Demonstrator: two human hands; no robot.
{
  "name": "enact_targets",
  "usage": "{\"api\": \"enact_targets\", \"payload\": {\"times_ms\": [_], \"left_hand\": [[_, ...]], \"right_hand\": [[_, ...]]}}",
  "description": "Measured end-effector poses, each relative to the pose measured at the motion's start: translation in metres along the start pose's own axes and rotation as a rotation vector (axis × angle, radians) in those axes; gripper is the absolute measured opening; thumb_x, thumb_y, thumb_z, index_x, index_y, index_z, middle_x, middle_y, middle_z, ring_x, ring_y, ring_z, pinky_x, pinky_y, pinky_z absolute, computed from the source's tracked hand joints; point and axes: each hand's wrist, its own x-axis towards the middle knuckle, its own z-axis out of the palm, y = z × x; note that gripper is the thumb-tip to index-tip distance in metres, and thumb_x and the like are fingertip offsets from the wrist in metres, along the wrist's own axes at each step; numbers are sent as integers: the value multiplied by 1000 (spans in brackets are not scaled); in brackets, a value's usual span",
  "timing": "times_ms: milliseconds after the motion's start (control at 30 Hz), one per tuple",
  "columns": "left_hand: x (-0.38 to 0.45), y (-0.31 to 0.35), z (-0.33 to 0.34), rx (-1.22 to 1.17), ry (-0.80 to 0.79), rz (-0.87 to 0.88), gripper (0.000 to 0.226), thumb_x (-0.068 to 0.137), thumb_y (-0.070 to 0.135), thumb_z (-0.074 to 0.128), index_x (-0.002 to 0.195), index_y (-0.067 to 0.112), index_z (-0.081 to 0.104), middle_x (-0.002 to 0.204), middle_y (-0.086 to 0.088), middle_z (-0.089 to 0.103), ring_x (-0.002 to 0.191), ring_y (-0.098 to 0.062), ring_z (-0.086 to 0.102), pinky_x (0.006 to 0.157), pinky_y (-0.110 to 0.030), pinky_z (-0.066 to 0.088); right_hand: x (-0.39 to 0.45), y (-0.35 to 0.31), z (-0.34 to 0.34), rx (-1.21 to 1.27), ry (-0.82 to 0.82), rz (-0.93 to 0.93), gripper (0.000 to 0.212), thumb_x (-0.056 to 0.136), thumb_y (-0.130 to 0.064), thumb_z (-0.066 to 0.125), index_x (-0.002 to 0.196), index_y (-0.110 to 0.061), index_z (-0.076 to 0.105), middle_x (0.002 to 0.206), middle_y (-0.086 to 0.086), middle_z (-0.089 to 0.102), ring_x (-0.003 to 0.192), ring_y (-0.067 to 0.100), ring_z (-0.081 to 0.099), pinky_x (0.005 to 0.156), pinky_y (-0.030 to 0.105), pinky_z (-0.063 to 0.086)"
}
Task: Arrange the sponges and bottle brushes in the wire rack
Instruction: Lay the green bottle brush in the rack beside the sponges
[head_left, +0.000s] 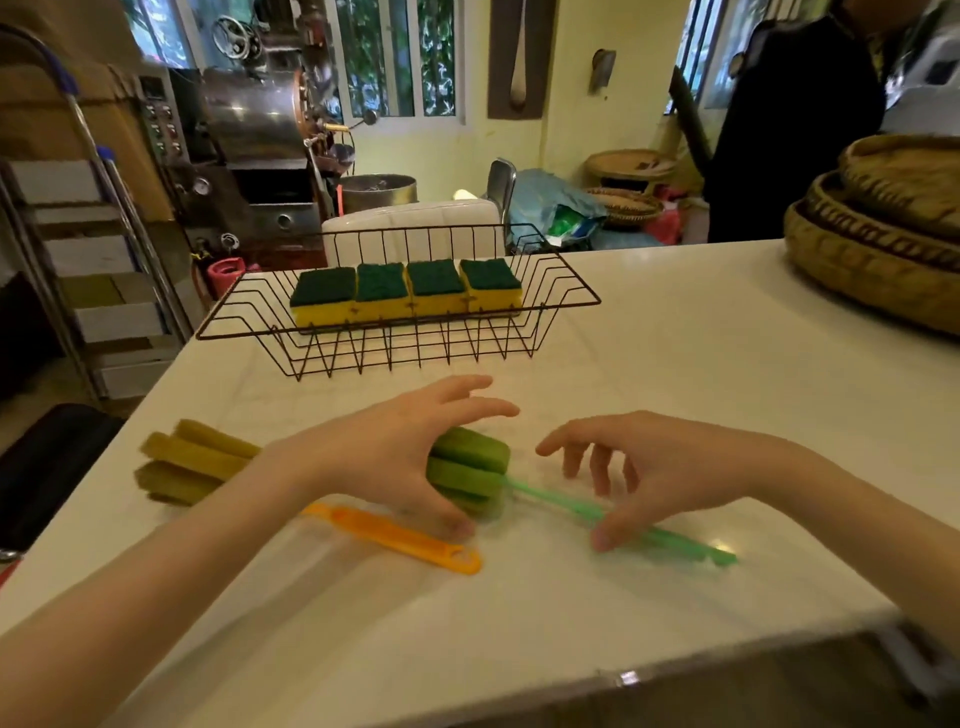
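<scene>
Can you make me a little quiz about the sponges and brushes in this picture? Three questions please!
1. How many sponges sit in the wire rack?
2. True or false: the orange brush is already in the rack.
3. Which part of the green brush is the left hand closing on: A) its spongy head, B) its handle tip, C) nothing?

Key
1. Four sponges, side by side in a row, green side up.
2. False. It lies on the white table, partly under the left arm.
3. A. The right hand touches the handle.
</scene>
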Motion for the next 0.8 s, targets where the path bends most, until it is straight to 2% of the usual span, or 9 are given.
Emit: {"api": "enact_targets", "payload": {"times_ms": [67,167,267,367,467,567,667,800], "left_hand": [[2,1,2,9,10,10,86,60,43,77,130,48,27,147,17,17,128,-6,27,103,-23,34],[3,1,5,-9,63,14,76,62,36,78,126,41,37,127,14,44,112,-6,43,96,-22,41],[3,0,6,-37,94,10,66,62,36,78,119,36,47,109,15,54,99,-7,50,86,-18,44],[2,-2,2,-38,132,9,58,61,38,78,113,34,53,103,16,56,95,-5,51,84,-17,45],[-2,-4,-7,-36,212,6,56,62,37,77,113,32,54,98,21,53,91,-3,50,79,-11,40],[-6,-10,-18,-42,278,-4,57,63,37,77,114,32,53,94,26,49,89,-2,51,75,-10,39],[-7,-19,-31,-46,334,-26,59,62,37,77,115,31,53,97,22,52,92,-4,51,77,-14,42],[-8,-31,-49,-43,398,-44,59,60,36,79,113,33,54,94,30,46,92,-3,51,76,-12,42]], "right_hand": [[-3,-1,5,-55,-1,11,63,70,-35,77,125,-34,46,109,-10,55,89,13,58,76,24,49],[-6,0,9,-81,22,19,44,76,-28,72,117,-31,55,99,-8,58,85,12,57,73,24,48],[-5,1,10,-97,35,11,29,80,-22,66,108,-28,62,94,-3,62,82,14,57,67,21,44],[-2,1,6,-95,56,1,25,81,-19,63,105,-29,64,92,-1,64,83,16,58,65,20,42],[3,2,-3,-73,109,-19,24,84,-21,61,106,-28,64,89,-2,63,82,17,58,69,24,45],[12,-1,-12,-6,201,-44,22,87,-20,59,107,-26,64,81,-5,62,73,15,60,73,30,51],[27,-4,-16,83,282,-59,18,89,-18,56,102,-28,62,75,-11,59,62,8,58,65,23,52],[49,-9,-24,96,369,-103,14,88,-22,56,96,-31,63,73,-8,59,62,7,51,56,14,41]]}}
